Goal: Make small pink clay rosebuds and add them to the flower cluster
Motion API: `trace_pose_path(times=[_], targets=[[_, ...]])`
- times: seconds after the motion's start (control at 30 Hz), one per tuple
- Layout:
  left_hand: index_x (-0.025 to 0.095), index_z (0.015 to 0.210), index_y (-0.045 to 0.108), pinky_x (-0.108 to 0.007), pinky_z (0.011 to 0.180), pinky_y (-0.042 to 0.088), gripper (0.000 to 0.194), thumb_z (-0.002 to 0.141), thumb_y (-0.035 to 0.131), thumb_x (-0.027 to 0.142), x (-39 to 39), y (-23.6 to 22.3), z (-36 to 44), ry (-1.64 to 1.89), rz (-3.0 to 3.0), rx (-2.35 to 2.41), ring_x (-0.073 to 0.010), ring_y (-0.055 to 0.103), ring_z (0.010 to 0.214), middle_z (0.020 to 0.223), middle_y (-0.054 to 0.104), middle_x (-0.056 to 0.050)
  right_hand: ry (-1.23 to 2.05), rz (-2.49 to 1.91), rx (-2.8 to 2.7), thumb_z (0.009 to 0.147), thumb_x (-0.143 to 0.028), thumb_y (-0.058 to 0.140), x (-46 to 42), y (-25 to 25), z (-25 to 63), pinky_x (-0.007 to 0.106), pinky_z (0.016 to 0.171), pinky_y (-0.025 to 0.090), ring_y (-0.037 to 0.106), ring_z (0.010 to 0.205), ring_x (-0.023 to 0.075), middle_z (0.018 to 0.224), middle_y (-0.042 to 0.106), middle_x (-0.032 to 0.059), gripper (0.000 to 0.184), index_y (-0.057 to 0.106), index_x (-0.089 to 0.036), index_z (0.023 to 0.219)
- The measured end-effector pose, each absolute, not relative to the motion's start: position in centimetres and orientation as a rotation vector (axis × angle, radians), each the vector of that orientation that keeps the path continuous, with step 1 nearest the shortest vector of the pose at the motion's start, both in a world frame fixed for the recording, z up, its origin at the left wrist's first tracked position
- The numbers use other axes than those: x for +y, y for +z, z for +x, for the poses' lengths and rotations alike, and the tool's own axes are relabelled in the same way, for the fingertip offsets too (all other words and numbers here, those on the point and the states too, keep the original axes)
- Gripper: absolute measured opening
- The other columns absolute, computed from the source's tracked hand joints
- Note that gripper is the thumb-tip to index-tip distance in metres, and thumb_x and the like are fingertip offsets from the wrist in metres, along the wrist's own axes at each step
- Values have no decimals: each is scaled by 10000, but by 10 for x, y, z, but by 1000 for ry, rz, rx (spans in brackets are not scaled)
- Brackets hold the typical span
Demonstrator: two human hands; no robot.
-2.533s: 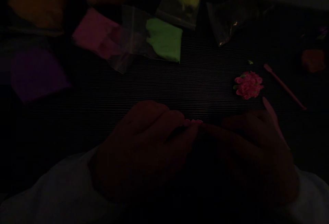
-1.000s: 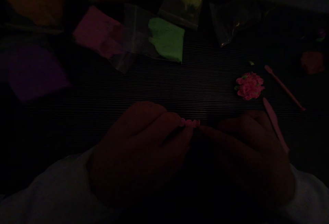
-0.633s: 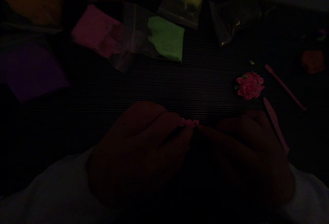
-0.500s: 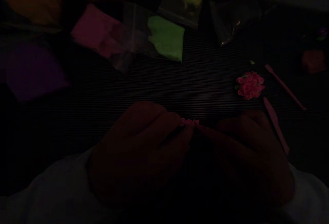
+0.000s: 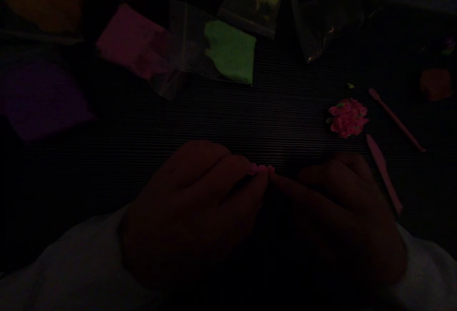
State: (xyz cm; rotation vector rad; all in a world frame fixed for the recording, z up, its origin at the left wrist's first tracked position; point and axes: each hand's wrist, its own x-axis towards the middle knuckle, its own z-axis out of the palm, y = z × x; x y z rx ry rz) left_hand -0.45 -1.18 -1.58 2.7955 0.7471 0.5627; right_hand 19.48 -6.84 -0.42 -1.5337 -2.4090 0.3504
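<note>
Beside pink flower | both grips pinch pink clay bit | green bag beyond

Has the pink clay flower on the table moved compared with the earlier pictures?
No. The pink clay flower keeps its place between the two pink tools, on the ribbed table.

We see matt, soft green clay in a glossy clear plastic bag, on a finely ribbed dark mat.
</note>
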Motion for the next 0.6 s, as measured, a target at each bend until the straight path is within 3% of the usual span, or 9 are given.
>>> trace_pose_path(times=[0.6], targets=[[173,952,566,-341,663,428,235,728,533,238,-11,-12,-2,547,2767,800,-161,523,740,837,610,-8,365,-1538,-2415,779,-246,475,-68,-3,193,371,660,339,410,684,156,788,545,34,322,521,-214,1096]])
